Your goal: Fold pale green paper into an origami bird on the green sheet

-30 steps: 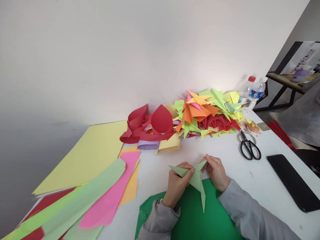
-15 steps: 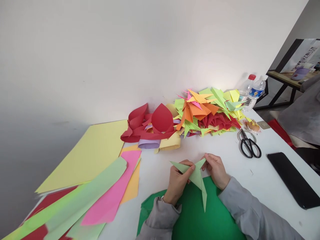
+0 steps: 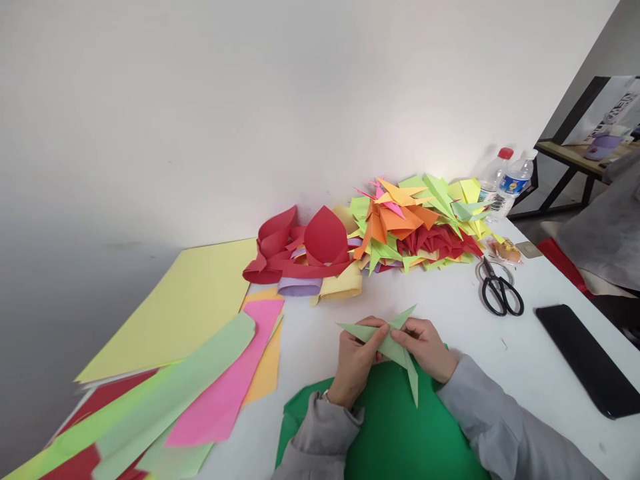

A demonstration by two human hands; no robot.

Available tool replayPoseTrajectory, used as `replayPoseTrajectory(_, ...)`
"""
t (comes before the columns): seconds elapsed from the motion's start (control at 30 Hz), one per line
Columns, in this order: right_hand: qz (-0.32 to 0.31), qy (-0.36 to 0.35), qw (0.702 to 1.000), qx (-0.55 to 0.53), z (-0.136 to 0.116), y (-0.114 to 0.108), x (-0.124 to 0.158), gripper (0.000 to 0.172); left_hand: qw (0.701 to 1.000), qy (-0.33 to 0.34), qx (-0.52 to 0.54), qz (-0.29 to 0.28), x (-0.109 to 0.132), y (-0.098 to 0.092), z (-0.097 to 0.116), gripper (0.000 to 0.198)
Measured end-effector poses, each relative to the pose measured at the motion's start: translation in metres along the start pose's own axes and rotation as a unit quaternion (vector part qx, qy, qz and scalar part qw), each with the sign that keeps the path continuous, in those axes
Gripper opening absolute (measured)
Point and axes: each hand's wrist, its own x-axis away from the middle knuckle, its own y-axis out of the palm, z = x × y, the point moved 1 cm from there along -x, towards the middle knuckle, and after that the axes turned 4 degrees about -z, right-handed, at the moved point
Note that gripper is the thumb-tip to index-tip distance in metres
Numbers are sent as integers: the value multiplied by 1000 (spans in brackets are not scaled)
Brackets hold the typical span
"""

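Note:
A pale green origami crane (image 3: 395,348) is held between my two hands, over the front part of the table. My left hand (image 3: 354,363) pinches its body from the left, thumb on top. Close beside it, my right hand (image 3: 429,347) grips the crane near its middle, with thumb and fingers pressed on the paper. One pointed tip sticks up between the hands, another points left, and a long one hangs down toward me. Below lies a green sheet (image 3: 410,427), partly covered by my forearms.
Folded paper cranes (image 3: 415,227) pile against the wall, next to red paper crowns (image 3: 325,240). Scissors (image 3: 500,293), a tape roll, a black phone (image 3: 590,360) and bottles (image 3: 513,183) are on the right. Coloured paper sheets (image 3: 220,393) spread over the left. Another person's grey clothing (image 3: 600,220) shows at far right.
My right hand has shifted from the crane's upper right tip down to its middle, closer to my left hand. The crane's hanging point has swung slightly right and up.

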Motion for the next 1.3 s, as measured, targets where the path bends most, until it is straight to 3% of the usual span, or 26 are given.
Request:
replayPoseTrajectory(0.23, -20, -3, 999, 28, 1, -1, 0, 48, 1000, 2, 11, -2, 0, 3, 4, 36)
replayPoseTrajectory(0.43, -4, -13, 999, 47, 1, -2, 0, 45, 1000, 24, -4, 15, -1, 1, 4, 34)
replayPoseTrajectory(0.67, 12, -1, 999, 51, 4, -4, -1, 49, 1000, 2, -9, -1, 0, 3, 2, 35)
replayPoseTrajectory(0.93, -7, 3, 997, 74, 0, -3, -2, 47, 998, 26, -20, 50, -2, -1, 4, 34)
replayPoseTrajectory(1.13, -4, 4, 996, 86, 1, -4, -2, 49, 1000, 6, -20, 20, -1, 3, 3, 37)
replayPoseTrajectory(1.3, -17, 1, 995, 101, -2, -3, -1, 50, 998, 33, -19, 58, -2, 0, 5, 32)
